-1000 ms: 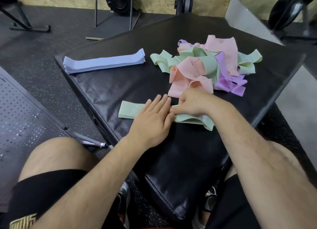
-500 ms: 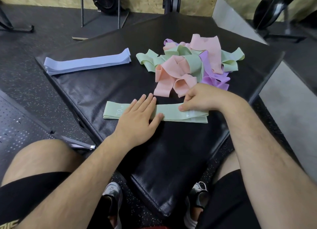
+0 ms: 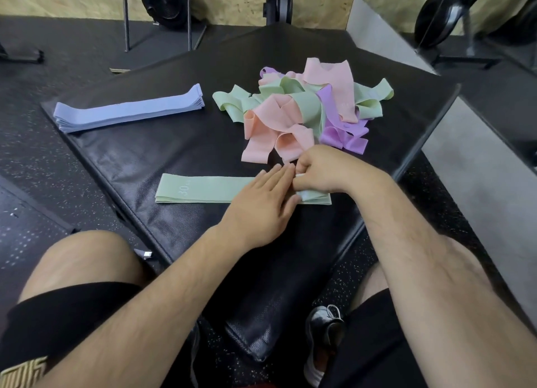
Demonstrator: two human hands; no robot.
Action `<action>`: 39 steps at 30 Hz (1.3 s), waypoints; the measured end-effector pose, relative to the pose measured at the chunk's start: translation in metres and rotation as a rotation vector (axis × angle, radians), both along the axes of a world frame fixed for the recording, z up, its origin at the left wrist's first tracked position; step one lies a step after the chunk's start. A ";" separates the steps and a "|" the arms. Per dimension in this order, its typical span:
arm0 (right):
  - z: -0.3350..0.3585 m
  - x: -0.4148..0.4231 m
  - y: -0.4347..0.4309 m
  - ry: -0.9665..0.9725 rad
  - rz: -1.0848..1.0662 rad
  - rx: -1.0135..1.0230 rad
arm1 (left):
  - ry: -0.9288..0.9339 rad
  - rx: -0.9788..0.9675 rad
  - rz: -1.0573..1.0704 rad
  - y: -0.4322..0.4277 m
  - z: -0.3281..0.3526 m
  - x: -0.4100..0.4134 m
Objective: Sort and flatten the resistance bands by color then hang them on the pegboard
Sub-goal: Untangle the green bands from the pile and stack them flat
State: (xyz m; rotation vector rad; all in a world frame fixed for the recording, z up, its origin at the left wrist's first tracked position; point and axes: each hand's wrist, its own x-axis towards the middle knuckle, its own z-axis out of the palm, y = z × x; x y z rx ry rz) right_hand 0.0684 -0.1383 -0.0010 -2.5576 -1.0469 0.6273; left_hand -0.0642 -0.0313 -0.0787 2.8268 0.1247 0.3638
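Nearest you, your bare knees and a black shoe (image 3: 325, 326) frame the front corner of the black padded desk (image 3: 139, 160). Just beyond, your left hand (image 3: 261, 204) lies flat with its fingers straight, pressing on the green band (image 3: 203, 188). The band is flattened into a long strip near the desk's middle and runs from 9 to 3 o'clock, with a pale "30" printed towards its 9 o'clock end. Your right hand (image 3: 322, 169) is curled and pinches the band's 3 o'clock end, right against your left fingertips. Farther off at 1 o'clock, a loose pile (image 3: 305, 108) of pink, green and purple bands lies tangled and looped. At 10 o'clock a neat stack of blue bands (image 3: 128, 110) lies flat, well apart from the pile.
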 end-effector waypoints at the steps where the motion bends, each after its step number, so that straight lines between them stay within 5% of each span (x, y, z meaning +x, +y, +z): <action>1: 0.001 0.001 -0.003 0.014 0.000 0.011 | 0.011 0.016 0.002 0.001 -0.003 0.001; 18: -0.010 0.011 -0.057 0.150 -0.107 0.256 | 0.139 0.090 0.009 0.000 0.006 0.003; 30: -0.023 0.004 -0.069 -0.109 -0.019 0.219 | 0.098 0.012 0.001 -0.002 0.007 0.000; 39: -0.028 -0.011 -0.070 -0.341 0.103 0.243 | -0.186 0.092 -0.019 -0.004 0.000 0.000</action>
